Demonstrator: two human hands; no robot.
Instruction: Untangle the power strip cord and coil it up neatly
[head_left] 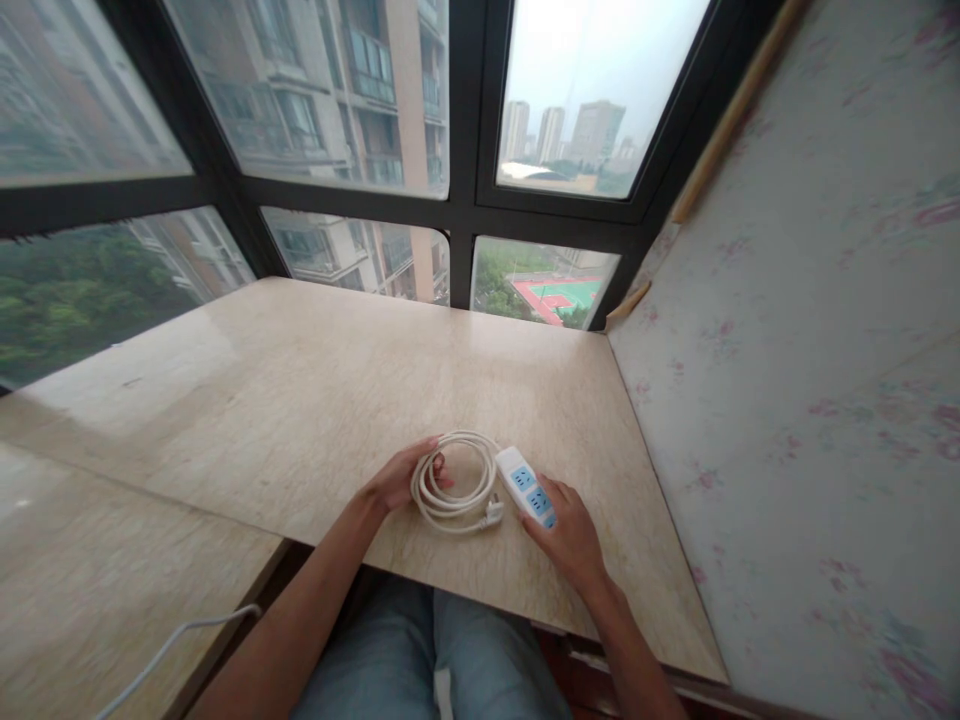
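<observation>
A white power strip (523,483) with blue sockets lies on the beige stone sill (315,390). My right hand (571,535) is closed round its near end. The strip's white cord (457,480) lies coiled in a loop just left of it, with the plug (492,514) at the loop's front. My left hand (405,475) grips the left side of the coil, thumb inside the loop.
Large dark-framed windows (465,200) rise behind the sill. A flowered wall (810,400) closes the right side. A lower ledge (90,580) sits at the left with a thin white cable (172,645) over its edge. My jeans-clad knees (427,650) are below the sill's front edge.
</observation>
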